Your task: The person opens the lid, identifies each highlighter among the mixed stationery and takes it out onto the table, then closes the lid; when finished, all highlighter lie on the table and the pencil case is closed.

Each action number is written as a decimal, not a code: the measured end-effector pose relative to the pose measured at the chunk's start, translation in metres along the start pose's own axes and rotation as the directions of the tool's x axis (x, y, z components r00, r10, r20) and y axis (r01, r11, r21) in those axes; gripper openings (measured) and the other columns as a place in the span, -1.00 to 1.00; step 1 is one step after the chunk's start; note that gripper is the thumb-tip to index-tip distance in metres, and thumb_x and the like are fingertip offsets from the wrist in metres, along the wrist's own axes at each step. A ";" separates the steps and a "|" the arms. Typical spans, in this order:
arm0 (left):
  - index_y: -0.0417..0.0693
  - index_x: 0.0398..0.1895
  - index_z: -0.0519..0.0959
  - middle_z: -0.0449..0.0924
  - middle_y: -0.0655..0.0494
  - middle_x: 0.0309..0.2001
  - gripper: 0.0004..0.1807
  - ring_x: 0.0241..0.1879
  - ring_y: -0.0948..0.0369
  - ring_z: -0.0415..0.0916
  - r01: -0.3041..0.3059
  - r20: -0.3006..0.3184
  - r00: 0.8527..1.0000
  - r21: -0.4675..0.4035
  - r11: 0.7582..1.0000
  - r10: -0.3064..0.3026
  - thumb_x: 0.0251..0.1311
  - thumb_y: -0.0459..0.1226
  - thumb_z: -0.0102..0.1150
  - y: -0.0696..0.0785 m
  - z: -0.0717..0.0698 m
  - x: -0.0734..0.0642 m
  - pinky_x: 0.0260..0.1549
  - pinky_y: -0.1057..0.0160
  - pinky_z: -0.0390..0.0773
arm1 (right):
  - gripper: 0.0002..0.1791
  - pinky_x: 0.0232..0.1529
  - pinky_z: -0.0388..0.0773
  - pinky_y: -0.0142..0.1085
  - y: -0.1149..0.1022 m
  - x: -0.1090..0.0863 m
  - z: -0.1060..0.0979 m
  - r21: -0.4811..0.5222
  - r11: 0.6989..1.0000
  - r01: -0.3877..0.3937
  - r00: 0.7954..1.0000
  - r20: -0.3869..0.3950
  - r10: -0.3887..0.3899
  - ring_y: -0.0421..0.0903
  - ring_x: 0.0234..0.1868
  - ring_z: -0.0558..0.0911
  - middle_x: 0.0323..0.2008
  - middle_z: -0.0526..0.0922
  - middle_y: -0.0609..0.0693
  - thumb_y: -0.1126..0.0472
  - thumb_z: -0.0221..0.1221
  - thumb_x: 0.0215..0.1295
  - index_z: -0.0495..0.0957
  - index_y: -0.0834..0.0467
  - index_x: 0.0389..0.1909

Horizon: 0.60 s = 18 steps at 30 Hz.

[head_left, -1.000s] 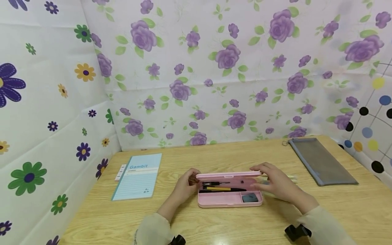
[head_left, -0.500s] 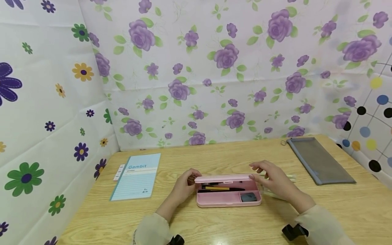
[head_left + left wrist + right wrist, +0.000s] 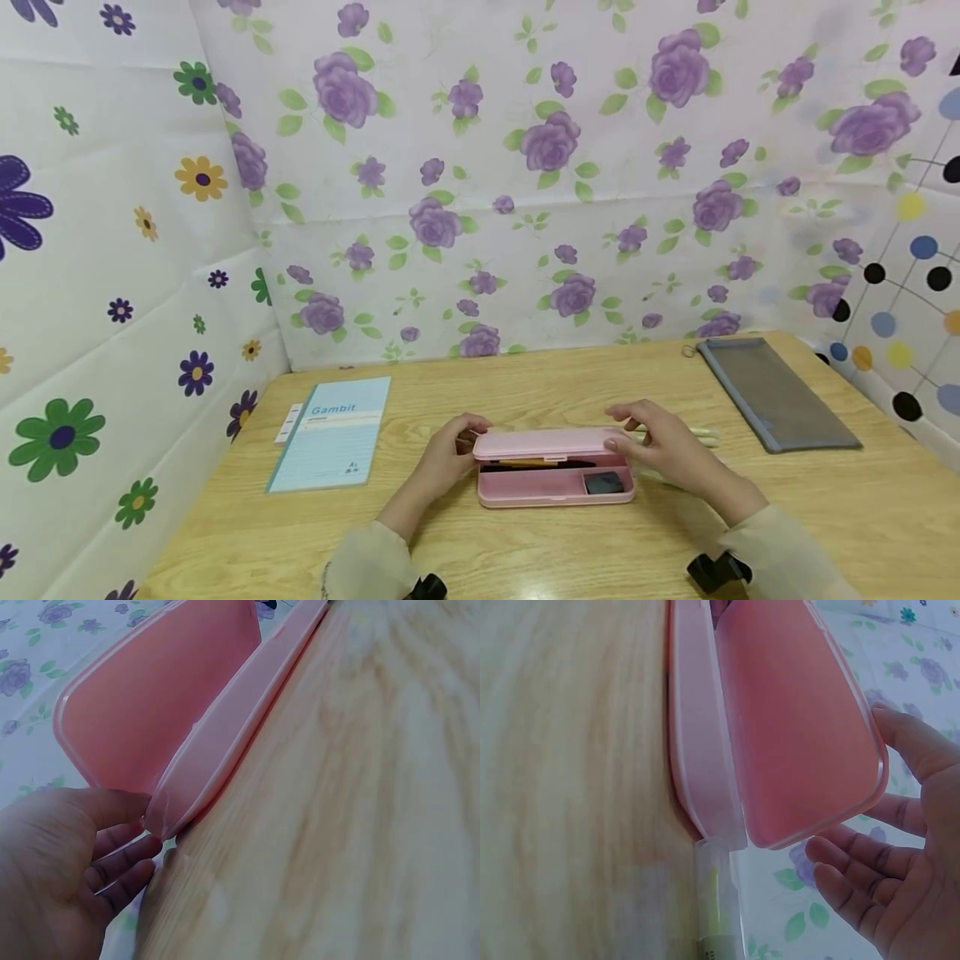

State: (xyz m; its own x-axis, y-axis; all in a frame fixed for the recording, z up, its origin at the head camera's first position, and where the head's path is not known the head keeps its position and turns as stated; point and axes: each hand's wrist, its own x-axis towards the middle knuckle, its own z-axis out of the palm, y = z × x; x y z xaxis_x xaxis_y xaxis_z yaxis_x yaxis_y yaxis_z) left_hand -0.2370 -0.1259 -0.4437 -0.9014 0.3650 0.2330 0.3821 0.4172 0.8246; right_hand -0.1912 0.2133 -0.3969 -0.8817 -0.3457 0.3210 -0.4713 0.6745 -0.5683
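Observation:
A pink pencil case (image 3: pixel 555 501) lies on the table with its lid (image 3: pixel 551 443) tilted partway down over the base. Inside show a yellow-and-black pen (image 3: pixel 522 462) and a dark block like an eraser (image 3: pixel 603 483) in the small right compartment. My left hand (image 3: pixel 444 457) grips the case's left end; in the left wrist view its fingertips (image 3: pixel 150 844) meet the corner of the base. At the right end, my right hand (image 3: pixel 667 442) touches the lid's edge with the thumb, its other fingers loosely spread, as the right wrist view shows.
Pale yellow-green pens (image 3: pixel 705 437) lie partly hidden behind the right hand; one clear-capped pen (image 3: pixel 716 907) is near the case's end. A blue notebook (image 3: pixel 330 437) lies left, over a white card (image 3: pixel 288 423). A grey mesh zip pouch (image 3: pixel 780 396) lies at the back right.
The lid has come forward and down, covering more of the pens inside. My right thumb has followed the lid's edge; the left hand stays at the left end.

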 end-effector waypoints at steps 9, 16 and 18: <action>-0.12 0.13 0.49 0.53 -0.10 0.02 -0.55 -0.07 0.07 0.54 -0.043 0.087 0.995 0.026 0.999 0.041 0.14 -0.40 0.30 0.003 -0.008 -0.005 -0.09 0.18 0.62 | -0.47 -0.35 0.52 -0.38 0.000 -0.003 0.003 0.012 1.000 0.008 0.999 0.046 -0.009 -0.02 -0.10 0.56 0.01 0.58 0.17 -0.02 0.24 0.27 0.49 0.20 0.16; -0.01 0.24 0.43 0.43 0.00 0.14 -0.39 0.08 0.07 0.45 -0.059 0.229 0.972 0.070 0.996 0.042 0.09 -0.24 0.38 0.015 -0.018 -0.012 -0.01 0.12 0.58 | -0.45 -0.18 0.61 -0.24 0.000 -0.006 0.002 0.026 0.999 -0.025 0.995 0.102 0.022 -0.02 -0.03 0.56 0.04 0.56 0.09 -0.11 0.21 0.27 0.49 0.14 0.17; 0.04 0.25 0.43 0.40 0.04 0.18 -0.35 0.13 0.07 0.41 -0.071 0.256 0.966 0.120 0.990 0.038 0.05 -0.17 0.42 0.018 -0.020 -0.013 0.07 0.04 0.52 | -0.44 -0.14 0.61 -0.20 0.001 -0.007 0.001 0.021 1.000 -0.023 0.994 0.111 0.021 -0.01 0.00 0.55 0.07 0.55 0.09 -0.12 0.20 0.27 0.49 0.14 0.17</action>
State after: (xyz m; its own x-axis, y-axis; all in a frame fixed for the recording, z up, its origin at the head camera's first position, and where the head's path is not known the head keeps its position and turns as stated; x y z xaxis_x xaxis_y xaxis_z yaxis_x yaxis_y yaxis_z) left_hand -0.2226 -0.1394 -0.4218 -0.8038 0.5818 0.1241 0.4666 0.4871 0.7383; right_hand -0.1850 0.2156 -0.4005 -0.8881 -0.4017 0.2233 -0.4511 0.6686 -0.5912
